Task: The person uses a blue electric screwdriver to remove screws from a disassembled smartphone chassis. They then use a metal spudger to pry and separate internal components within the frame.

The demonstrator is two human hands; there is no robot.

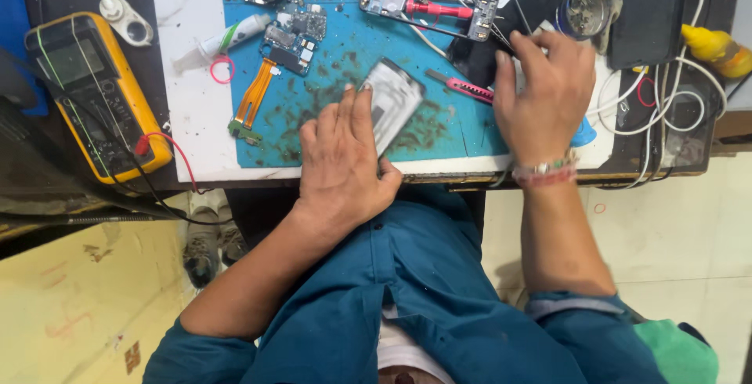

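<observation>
My left hand [342, 157] lies flat on the blue work mat [345, 47], its fingers pressing on a silver-grey phone battery [395, 94] that rests tilted near the mat's front edge. My right hand [543, 90] is spread over the mat's right edge, fingertips at thin metal tweezers [513, 8] and a dark phone part; I cannot tell whether it grips them. A pink utility knife [464, 88] lies between my hands. Farther back sit a phone frame [427, 4] with a red screwdriver [439, 9] on it, a circuit board [294, 35] and an orange flex cable [252, 98].
A yellow multimeter [98, 90] with red and black leads sits at the left. A white glue tube [223, 39] lies beside the mat. A round jar [583, 9], a black phone [646, 12], a yellow bottle [717, 47] and tangled white cables [666, 106] crowd the right.
</observation>
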